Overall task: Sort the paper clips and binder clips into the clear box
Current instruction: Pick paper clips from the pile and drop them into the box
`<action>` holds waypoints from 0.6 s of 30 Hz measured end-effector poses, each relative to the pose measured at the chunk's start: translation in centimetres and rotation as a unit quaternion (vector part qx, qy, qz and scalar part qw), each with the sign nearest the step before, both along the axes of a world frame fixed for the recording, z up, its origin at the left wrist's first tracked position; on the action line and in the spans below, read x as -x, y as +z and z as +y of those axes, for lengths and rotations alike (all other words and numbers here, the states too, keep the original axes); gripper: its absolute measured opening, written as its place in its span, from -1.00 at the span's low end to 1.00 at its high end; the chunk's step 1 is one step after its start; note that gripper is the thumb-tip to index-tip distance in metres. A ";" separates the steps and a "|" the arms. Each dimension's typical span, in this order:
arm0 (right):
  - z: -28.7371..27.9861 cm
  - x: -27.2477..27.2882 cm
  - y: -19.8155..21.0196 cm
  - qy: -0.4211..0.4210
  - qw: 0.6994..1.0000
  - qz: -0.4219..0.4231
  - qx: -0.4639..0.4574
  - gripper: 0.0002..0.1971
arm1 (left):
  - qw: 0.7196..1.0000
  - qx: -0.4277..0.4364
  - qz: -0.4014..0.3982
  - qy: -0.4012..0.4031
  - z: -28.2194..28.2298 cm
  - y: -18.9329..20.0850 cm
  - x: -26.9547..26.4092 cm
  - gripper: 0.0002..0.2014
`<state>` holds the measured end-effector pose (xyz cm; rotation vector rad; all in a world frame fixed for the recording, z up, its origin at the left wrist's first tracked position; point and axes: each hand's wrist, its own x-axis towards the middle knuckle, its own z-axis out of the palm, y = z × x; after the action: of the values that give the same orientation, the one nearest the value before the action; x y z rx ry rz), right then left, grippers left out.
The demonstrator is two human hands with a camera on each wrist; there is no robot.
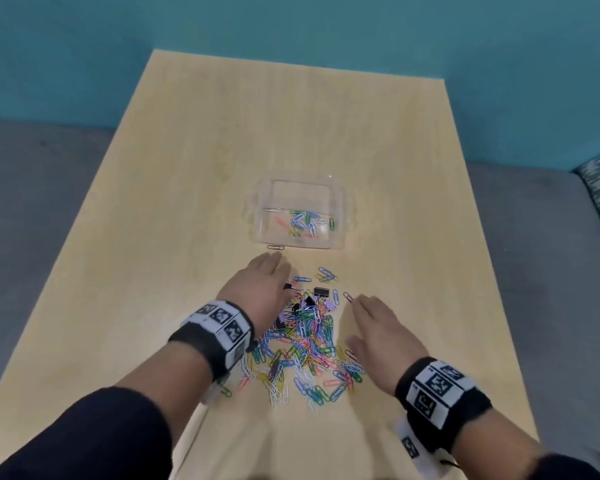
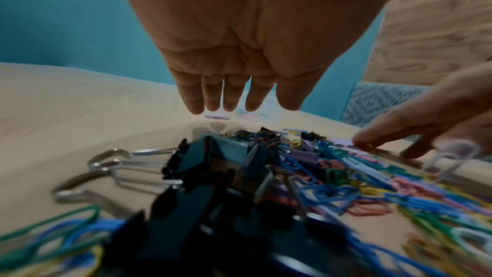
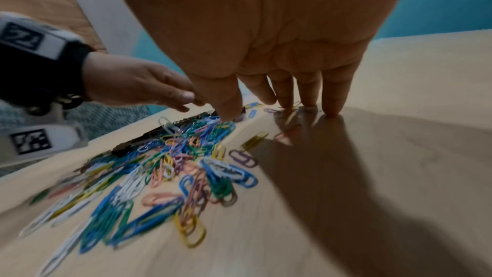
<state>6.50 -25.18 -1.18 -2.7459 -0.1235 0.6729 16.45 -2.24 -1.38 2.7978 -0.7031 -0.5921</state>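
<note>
Rainbow-coloured paper clips (image 1: 302,344) lie heaped on our table (image 1: 187,202) with black binder clips (image 2: 202,167) tangled in at the heap's far left, and a few clips are already in the clear box (image 1: 297,214) just beyond. Our left hand (image 1: 257,289) hovers flat over the pile's left edge, fingers straight and together, holding nothing. Our right hand (image 1: 381,330) is spread on the right, its fingertips (image 3: 333,111) touching wood beside the clips.

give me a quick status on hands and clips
Left hand and right hand open, flanking the multicoloured clip pile. Clear plastic box holds few paper clips. Path clear.
</note>
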 end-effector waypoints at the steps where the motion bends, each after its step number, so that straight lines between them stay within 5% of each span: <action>1: 0.2 0.4 -0.2 0.006 1.000 -0.001 0.008 -0.36 | 1.000 -0.011 -0.003 -0.001 -0.3 -0.4 -0.5 -0.45; 13: -0.4 1.9 0.1 0.008 0.999 -0.040 0.015 -0.41 | 0.995 -0.061 -0.047 -0.057 0.9 -1.7 -1.9 -0.47; 18: -2.5 0.8 0.5 -0.104 0.993 -0.044 -0.039 -0.42 | 0.997 -0.054 -0.051 -0.031 1.7 -2.2 -2.2 -0.50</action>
<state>5.74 -27.69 -0.67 -2.6652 0.1131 0.4813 18.61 -0.57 -3.56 2.9336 -0.8021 -0.5145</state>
